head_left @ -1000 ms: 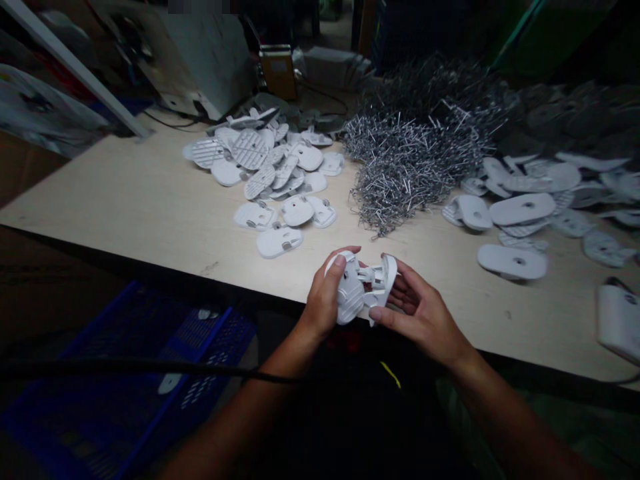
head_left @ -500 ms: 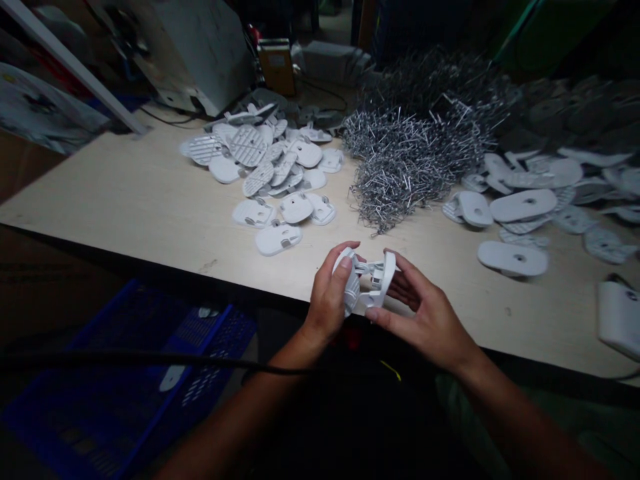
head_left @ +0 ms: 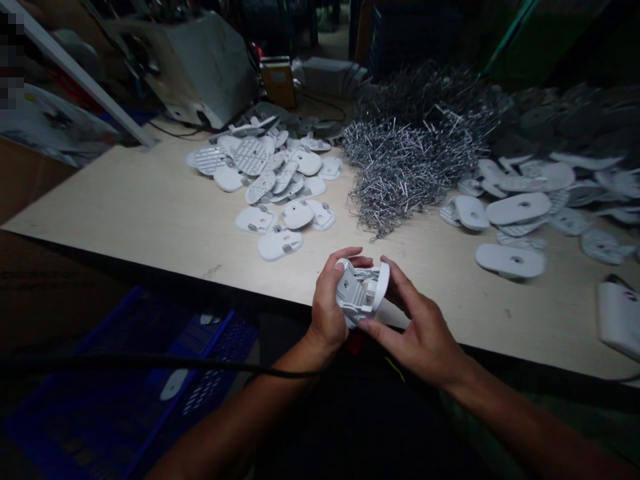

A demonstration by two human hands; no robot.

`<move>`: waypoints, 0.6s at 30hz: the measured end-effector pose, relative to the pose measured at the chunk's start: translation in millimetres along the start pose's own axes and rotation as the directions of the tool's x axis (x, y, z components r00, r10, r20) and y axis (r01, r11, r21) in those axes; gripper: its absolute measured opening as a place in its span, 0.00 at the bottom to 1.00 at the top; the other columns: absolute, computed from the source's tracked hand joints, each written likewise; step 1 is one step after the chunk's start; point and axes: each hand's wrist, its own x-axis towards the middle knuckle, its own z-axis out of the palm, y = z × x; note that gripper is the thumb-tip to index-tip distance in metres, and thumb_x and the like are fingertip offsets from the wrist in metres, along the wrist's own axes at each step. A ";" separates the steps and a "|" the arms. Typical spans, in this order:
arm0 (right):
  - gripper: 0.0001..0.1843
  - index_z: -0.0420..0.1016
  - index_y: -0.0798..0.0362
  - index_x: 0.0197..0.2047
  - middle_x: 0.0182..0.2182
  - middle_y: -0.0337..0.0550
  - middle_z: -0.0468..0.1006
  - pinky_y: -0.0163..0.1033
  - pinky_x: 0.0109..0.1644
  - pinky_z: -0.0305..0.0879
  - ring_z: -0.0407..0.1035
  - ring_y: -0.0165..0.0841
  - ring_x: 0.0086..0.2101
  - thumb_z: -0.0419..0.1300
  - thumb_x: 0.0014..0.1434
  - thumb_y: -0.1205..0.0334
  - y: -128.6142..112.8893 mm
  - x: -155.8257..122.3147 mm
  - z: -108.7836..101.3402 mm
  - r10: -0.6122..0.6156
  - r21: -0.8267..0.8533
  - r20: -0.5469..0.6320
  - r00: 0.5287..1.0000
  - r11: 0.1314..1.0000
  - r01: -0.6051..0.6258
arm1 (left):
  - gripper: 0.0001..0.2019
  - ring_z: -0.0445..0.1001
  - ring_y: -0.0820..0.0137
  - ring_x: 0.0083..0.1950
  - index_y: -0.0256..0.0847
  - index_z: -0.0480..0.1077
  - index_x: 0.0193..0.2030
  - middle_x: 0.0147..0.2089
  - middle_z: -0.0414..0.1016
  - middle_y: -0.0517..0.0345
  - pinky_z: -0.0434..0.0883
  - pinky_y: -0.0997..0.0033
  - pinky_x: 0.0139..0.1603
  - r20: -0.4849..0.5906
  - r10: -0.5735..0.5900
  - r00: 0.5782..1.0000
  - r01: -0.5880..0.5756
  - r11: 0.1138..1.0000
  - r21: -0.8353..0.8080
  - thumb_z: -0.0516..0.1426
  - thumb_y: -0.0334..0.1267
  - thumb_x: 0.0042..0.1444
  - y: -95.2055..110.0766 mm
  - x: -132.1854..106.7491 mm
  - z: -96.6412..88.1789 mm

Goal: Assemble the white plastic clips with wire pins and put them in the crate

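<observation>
Both hands hold a white plastic assembly (head_left: pixel 361 292) of two oval shells facing each other, just above the near edge of the table (head_left: pixel 150 207). My left hand (head_left: pixel 330 307) wraps its fingers round the left, ribbed shell. My right hand (head_left: pixel 420 327) grips the right shell between thumb and fingers. The two shells are pressed close together, their inner sides meeting.
A heap of white oval shells (head_left: pixel 273 173) lies left of centre, a big pile of metal wire clips (head_left: pixel 405 160) behind the hands, more white shells (head_left: pixel 520 207) at the right. A blue crate (head_left: pixel 130 373) stands below the table's left. A white box (head_left: pixel 617 320) sits far right.
The two shells were held apart a second ago and have been brought together between my hands. The view shifted slightly.
</observation>
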 end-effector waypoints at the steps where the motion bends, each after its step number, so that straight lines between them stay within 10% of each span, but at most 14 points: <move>1: 0.54 0.50 0.39 0.80 0.71 0.47 0.66 0.64 0.72 0.61 0.64 0.53 0.67 0.75 0.60 0.54 0.4 -0.8 -0.2 -0.002 -0.012 0.006 1.000 1.000 0.002 | 0.20 0.79 0.58 0.49 0.40 0.74 0.56 0.50 0.80 0.47 0.76 0.61 0.50 -0.002 0.004 1.000 -0.004 1.000 0.024 0.56 0.50 0.65 -0.4 -2.0 -0.7; 18: 0.54 0.50 0.40 0.80 0.70 0.47 0.67 0.59 0.71 0.65 0.68 0.51 0.64 0.75 0.60 0.56 0.0 6.6 18.2 -0.083 0.048 0.086 0.993 0.996 0.079 | 0.17 0.77 0.59 0.49 0.43 0.74 0.57 0.50 0.79 0.50 0.73 0.63 0.50 -0.055 0.097 0.994 -0.081 0.968 0.239 0.53 0.46 0.68 12.0 -18.8 -9.4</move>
